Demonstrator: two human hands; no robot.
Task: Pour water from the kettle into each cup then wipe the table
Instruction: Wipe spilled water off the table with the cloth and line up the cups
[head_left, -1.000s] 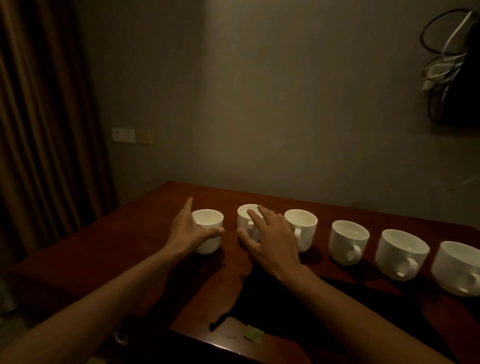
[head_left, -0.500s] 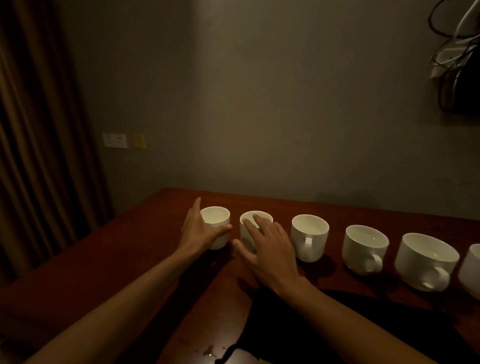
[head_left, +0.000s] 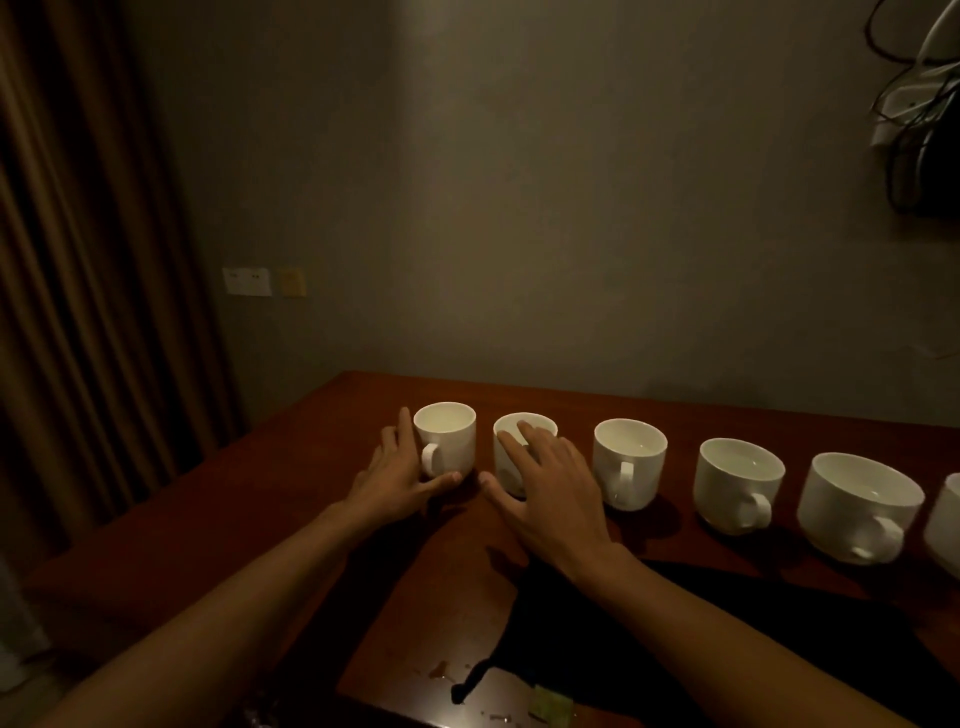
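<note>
Lining a red-brown table (head_left: 291, 519), white cups (head_left: 630, 462), grey wall (head_left: 519, 208), brown curtain (head_left: 78, 312)

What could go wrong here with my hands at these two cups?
The right hand lies over the second cup, fingers on its rim; a push could tip it. The left hand touches the leftmost cup at its base; a nudge could knock the two cups together. The dark cloth under the right forearm could get dragged.
</note>
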